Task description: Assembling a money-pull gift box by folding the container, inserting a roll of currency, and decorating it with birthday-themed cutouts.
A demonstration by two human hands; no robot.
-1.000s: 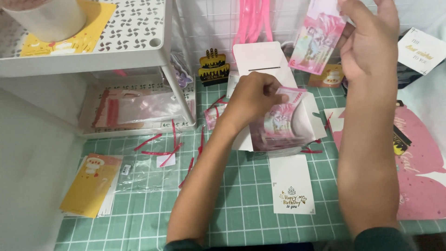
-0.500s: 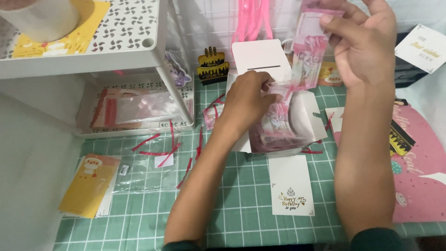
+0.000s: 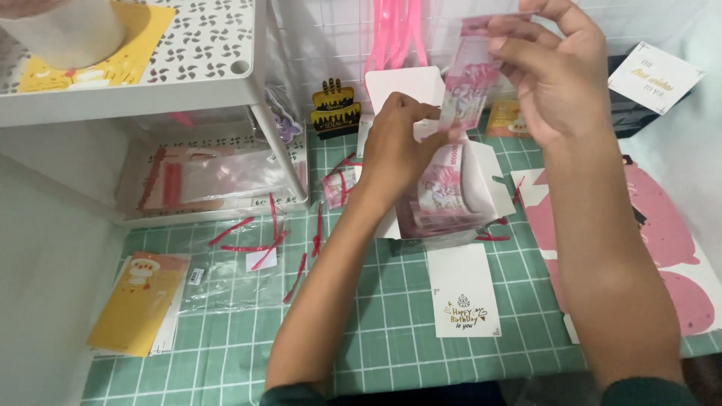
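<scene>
My right hand point(image 3: 553, 71) is raised above the table and pinches the top of a pink banknote in a clear sleeve point(image 3: 470, 83), which hangs down from its fingers. My left hand point(image 3: 398, 146) grips the lower end of that same strip, just above an open white box point(image 3: 492, 188). A coil of pink banknotes point(image 3: 444, 199) fills the box. A white greeting card point(image 3: 460, 301) with gold print lies flat in front of the box on the green cutting mat point(image 3: 376, 331).
A white perforated shelf rack point(image 3: 195, 68) stands at the left with plastic sleeves point(image 3: 203, 177) under it. Red strips point(image 3: 256, 240) and a yellow card point(image 3: 139, 301) lie on the mat. A cake-shaped topper point(image 3: 335, 109) stands behind, a pink sheet point(image 3: 662, 248) at the right.
My right hand drew the pink banknote strip up and leftward over the box. My left hand rose from the coil to grip the strip's lower end.
</scene>
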